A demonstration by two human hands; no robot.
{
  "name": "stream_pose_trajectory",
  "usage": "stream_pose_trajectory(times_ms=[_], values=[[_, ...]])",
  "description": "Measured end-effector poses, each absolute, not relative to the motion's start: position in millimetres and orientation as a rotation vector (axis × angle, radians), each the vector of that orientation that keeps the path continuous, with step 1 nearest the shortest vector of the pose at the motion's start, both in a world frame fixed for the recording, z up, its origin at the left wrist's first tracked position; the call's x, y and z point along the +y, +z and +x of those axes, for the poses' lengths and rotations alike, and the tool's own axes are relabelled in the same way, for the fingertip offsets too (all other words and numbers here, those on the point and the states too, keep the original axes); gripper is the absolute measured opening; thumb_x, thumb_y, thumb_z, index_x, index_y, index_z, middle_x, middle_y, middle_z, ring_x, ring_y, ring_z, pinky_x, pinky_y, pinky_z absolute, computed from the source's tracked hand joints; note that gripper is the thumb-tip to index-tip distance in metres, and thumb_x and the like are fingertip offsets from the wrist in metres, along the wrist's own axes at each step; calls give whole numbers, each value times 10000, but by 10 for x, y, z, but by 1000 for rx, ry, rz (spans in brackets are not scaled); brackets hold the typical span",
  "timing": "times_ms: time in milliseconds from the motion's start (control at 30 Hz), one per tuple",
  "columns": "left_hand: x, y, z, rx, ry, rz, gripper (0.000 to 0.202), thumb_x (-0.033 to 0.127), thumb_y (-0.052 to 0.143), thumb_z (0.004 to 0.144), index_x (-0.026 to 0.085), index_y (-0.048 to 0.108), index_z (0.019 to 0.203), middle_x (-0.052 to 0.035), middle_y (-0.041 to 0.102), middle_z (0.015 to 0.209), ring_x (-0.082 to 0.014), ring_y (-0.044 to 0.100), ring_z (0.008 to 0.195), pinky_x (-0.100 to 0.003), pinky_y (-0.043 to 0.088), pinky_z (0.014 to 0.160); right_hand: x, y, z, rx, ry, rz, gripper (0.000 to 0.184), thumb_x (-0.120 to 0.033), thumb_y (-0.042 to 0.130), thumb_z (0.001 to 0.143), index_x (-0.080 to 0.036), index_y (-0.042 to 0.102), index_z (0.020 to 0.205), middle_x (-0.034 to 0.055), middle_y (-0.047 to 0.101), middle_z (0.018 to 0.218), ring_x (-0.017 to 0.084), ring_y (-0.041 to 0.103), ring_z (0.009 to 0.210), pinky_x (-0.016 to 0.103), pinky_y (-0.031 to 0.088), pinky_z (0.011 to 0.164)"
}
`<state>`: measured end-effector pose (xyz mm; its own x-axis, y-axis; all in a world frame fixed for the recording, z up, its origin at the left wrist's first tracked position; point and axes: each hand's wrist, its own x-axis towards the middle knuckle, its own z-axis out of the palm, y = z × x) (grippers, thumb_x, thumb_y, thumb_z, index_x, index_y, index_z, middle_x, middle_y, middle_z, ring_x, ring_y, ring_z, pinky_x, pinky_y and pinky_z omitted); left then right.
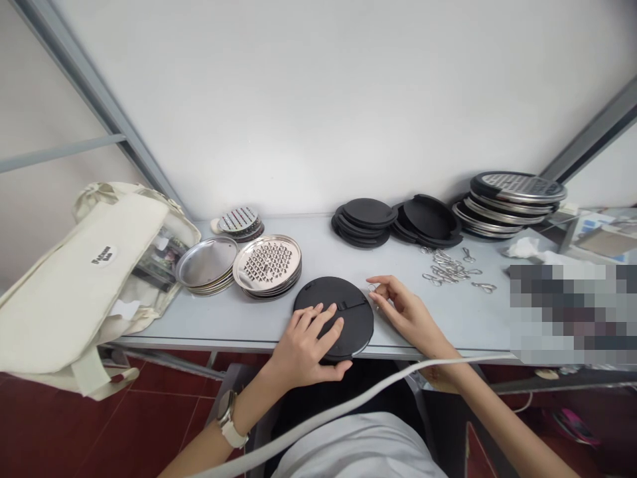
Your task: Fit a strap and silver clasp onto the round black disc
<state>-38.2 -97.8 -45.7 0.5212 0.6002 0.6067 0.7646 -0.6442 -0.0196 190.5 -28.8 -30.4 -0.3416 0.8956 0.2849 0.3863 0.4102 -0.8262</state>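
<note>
My left hand lies over a round black disc with a slot and small catch in its top. Its fingers are spread flat on the disc, and the thumb points past the near rim. The disc rests at the table's front edge. Just right of it, my right hand pinches a small shiny wire piece between thumb and fingertips, close to the rim; most of it is hidden. Similar small metal wire clips lie loosely scattered beyond my right hand.
Left stand stacks of round grater plates, plain metal plates and smaller grater discs. Black lids, black round trays and rimmed graters line the back. A cream bag sits left; a white cable crosses before me.
</note>
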Motion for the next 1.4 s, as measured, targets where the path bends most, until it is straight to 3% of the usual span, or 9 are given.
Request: stream_pose_trajectory(times_ms=[233,800,1400], values=[[-978,-476,-386,-1149,-827,-2483,525,486,552,771,141,599,1165,-138,550,1289,-312,520,1126,-437,418,900,-304,-244,1898,-2040,800,-1072,248,-320,431,936,-220,592,1097,56,598,954,164,560,804,282,439,720],[-980,-471,-383,-1145,-820,-2486,539,485,565,761,137,592,1171,-142,549,1286,-310,513,1134,-436,418,903,-292,-268,1912,-2037,930,-1105,247,-344,461,918,-208,539,1109,-20,501,712,123,475,651,243,400,617],[-981,-463,-387,-1139,-815,-2494,534,486,553,768,144,588,1176,-143,546,1291,-311,514,1137,-436,417,903,-320,-238,1897,-2034,956,-1080,268,-381,429,917,-197,514,1093,-41,412,641,113,390,561,225,359,524]])
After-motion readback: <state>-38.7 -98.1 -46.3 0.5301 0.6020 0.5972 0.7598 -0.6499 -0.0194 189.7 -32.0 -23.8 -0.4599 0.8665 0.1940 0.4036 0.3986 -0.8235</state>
